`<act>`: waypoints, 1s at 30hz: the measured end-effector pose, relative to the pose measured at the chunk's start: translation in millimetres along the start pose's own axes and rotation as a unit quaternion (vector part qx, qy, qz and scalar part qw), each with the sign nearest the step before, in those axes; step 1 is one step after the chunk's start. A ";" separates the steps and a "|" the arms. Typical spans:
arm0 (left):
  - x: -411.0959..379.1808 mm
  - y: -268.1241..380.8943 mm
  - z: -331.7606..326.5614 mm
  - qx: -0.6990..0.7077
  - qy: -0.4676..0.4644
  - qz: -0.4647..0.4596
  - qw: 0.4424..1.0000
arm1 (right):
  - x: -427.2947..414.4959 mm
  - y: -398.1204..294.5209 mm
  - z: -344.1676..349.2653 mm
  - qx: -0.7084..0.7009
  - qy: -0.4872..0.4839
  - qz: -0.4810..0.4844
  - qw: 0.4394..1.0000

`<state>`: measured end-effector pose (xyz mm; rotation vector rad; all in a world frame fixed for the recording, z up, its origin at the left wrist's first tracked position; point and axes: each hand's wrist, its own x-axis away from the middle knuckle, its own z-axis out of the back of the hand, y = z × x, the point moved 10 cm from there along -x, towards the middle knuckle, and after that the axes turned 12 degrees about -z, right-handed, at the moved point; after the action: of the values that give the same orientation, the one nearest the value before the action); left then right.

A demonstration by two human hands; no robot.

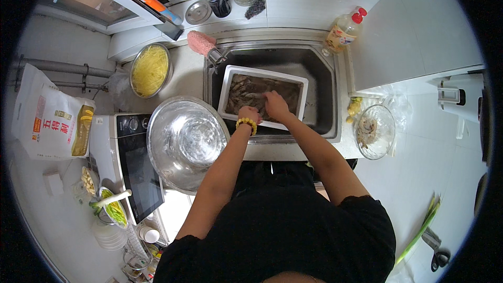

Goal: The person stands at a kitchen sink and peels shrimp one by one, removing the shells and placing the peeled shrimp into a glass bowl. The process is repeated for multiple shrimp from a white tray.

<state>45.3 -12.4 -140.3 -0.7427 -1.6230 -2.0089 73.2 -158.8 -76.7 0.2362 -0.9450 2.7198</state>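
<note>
A white foam box (305,96) stands in a stainless steel sink (320,82). In it lie many grey raw shrimp (245,88), partly covered by murky brown water. My left hand (250,114), with a yellow bead bracelet (246,122) on its wrist, is over the near side of the box; its fingers are mostly hidden. Right beside it, my right hand (276,104) reaches into the box with bent fingers close to the shrimp. Whether either hand grips a shrimp is not visible. On the right counter, a clear glass bowl (387,125) contains a few shrimp (367,131).
A large metal basin (165,157) sits left of the sink, near a bowl of shredded potato (150,71). The faucet (215,56), with a pink cloth (201,42), reaches over the sink's corner. A dish soap bottle (344,31) stands back right; ginger (354,106) lies beside the glass bowl.
</note>
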 end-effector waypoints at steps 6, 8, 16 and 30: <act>9.3 18.7 9.6 -0.124 -0.018 -0.150 0.981 | -25.4 -26.9 -35.3 0.178 0.014 0.110 0.978; 7.1 12.1 15.2 -0.118 -0.028 -0.169 0.978 | -26.5 -37.0 -50.7 0.254 -0.016 0.124 0.959; 17.1 17.3 16.4 -0.056 -0.038 -0.154 0.986 | -30.4 -30.5 -71.6 0.284 -0.099 0.075 0.951; 90.1 140.2 -30.3 -0.430 0.062 -0.501 0.748 | 24.1 9.0 -31.7 -0.661 -0.265 -0.331 0.619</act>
<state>63.9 -72.0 17.2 0.1596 -0.9545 -3.5729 45.3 -141.4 -101.0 0.8318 -2.1305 0.7768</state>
